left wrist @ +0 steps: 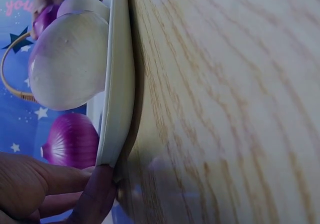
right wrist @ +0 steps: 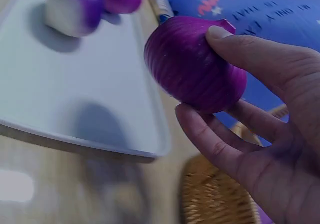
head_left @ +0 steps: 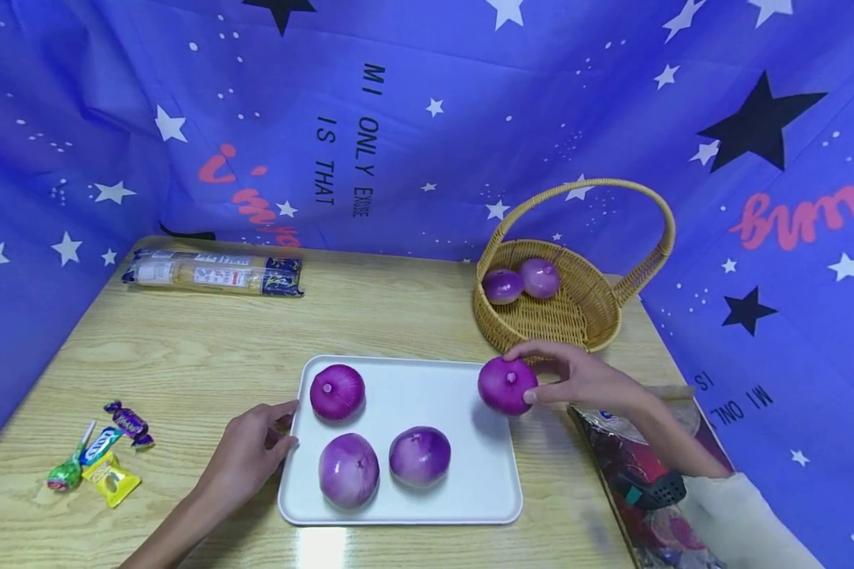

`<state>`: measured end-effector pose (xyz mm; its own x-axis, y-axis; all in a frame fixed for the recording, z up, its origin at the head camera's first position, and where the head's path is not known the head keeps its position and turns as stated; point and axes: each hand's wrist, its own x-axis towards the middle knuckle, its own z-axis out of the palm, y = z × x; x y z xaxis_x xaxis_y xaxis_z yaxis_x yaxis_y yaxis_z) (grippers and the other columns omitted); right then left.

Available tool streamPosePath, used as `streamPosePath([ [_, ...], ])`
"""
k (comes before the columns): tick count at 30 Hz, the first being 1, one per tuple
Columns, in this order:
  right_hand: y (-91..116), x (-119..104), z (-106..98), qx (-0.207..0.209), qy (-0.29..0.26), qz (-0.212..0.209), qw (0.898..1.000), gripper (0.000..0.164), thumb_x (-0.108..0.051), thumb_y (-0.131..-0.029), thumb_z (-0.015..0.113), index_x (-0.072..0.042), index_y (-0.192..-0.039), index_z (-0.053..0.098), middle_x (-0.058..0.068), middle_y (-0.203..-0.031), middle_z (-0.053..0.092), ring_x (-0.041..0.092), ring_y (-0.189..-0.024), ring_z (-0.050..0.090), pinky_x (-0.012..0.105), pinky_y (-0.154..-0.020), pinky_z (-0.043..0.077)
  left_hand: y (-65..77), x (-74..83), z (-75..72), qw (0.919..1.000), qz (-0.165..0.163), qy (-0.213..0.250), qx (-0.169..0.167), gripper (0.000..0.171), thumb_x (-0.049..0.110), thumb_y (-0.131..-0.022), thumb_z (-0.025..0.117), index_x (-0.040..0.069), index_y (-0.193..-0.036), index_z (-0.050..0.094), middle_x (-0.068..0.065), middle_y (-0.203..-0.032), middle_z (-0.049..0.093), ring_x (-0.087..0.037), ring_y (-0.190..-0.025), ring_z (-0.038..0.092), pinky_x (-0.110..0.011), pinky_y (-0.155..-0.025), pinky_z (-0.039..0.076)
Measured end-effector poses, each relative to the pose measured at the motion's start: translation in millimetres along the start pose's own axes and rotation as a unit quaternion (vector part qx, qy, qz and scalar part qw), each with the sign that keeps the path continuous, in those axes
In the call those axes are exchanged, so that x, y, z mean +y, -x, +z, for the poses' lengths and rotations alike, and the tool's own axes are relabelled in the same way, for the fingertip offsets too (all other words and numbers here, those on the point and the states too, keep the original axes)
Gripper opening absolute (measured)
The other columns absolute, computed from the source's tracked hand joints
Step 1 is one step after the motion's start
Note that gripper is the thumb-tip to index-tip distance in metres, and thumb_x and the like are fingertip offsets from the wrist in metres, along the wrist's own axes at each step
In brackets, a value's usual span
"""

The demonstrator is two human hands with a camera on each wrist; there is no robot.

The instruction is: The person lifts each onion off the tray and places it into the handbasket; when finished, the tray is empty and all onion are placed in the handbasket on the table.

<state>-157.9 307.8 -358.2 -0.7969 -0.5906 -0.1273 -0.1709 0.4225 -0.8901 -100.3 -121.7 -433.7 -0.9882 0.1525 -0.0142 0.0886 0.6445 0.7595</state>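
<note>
The right hand (head_left: 569, 381) holds a deep purple, round onion (head_left: 504, 387) between its thumb and fingers, raised over the right end of a white, rectangular tray with rounded corners (head_left: 444, 395); the right wrist view shows this onion clear of the tray. The left hand (head_left: 249, 446) has its thumb and a finger at the tray's left rim, touching it; I cannot tell whether they pinch the rim.

Three more onions rest in the tray: a dark purple onion (head_left: 338, 393) near the far left corner, a pale-bellied purple onion (head_left: 349, 471) towards the near left corner, and a glossy violet onion (head_left: 420, 457) near the middle. Just beyond the right hand stands a tan, woven basket with a tall arched handle (head_left: 494, 325), holding two purple onions (head_left: 540, 278) side by side.

Under the right forearm lies a flat, shiny package with red pictures (head_left: 672, 525). Well left of the tray, small wrapped sweets (head_left: 113, 479) and a green lollipop (head_left: 65, 475) lie together on the pale wooden table (head_left: 206, 348). At the back left is a long, clear-and-blue plastic packet (head_left: 213, 273), before a blue, star-printed cloth (head_left: 413, 150).
</note>
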Motion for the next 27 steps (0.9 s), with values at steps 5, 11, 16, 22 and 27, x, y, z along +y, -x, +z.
streamPosePath([
  [5,-5.3,-1.1,-22.8,0.033,-0.003,0.025,0.999,0.049,-0.014,-0.078,0.066,-0.017,-0.123,0.046,0.004,-0.124,0.046,0.027,-0.115,0.043,0.037,-0.087,0.046,-0.5,-1.5,-0.5,1.0000,0.000,-0.001,0.002,0.051,-0.004,-0.070,0.067,-0.001,-0.118,0.052,-0.010,-0.091,0.059,-0.009,-0.065,0.056,-0.015,-0.047,0.047],
  [11,-14.5,3.0,-50.6,0.082,0.020,0.051,0.995,0.050,-0.021,-0.078,0.066,-0.022,-0.124,0.045,0.000,-0.127,0.042,0.024,-0.119,0.037,0.035,-0.086,0.046,0.4,-2.5,0.9,1.0000,-0.008,-0.001,0.004,0.051,-0.004,-0.070,0.067,-0.001,-0.119,0.052,-0.009,-0.091,0.059,-0.009,-0.065,0.056,-0.014,-0.047,0.047],
  [16,-17.6,15.5,-73.0,0.129,-0.027,0.080,0.988,0.054,-0.020,-0.078,0.066,-0.020,-0.126,0.042,0.006,-0.128,0.038,0.025,-0.113,0.044,0.039,-0.084,0.048,0.7,-2.0,2.3,0.9999,-0.014,0.000,0.004,0.051,-0.004,-0.070,0.068,0.000,-0.119,0.052,-0.009,-0.093,0.059,-0.009,-0.064,0.055,-0.014,-0.046,0.047],
  [22,-21.1,39.2,-85.0,0.152,-0.091,0.110,0.978,0.058,-0.016,-0.077,0.066,-0.013,-0.128,0.039,0.016,-0.127,0.031,0.034,-0.096,0.056,0.047,-0.082,0.047,0.1,-2.7,2.9,0.9998,-0.018,-0.006,0.007,0.052,-0.003,-0.069,0.068,0.001,-0.118,0.053,-0.007,-0.091,0.060,-0.008,-0.065,0.054,-0.014,-0.048,0.047],
  [27,-25.9,46.0,-80.1,0.141,-0.063,0.113,0.981,0.055,-0.014,-0.078,0.066,-0.008,-0.126,0.040,0.021,-0.127,0.031,0.030,-0.092,0.057,0.050,-0.083,0.045,0.0,-1.6,3.6,0.9998,-0.016,0.006,0.011,0.052,-0.005,-0.069,0.068,0.000,-0.118,0.053,-0.008,-0.090,0.060,-0.008,-0.064,0.054,-0.015,-0.047,0.047],
])
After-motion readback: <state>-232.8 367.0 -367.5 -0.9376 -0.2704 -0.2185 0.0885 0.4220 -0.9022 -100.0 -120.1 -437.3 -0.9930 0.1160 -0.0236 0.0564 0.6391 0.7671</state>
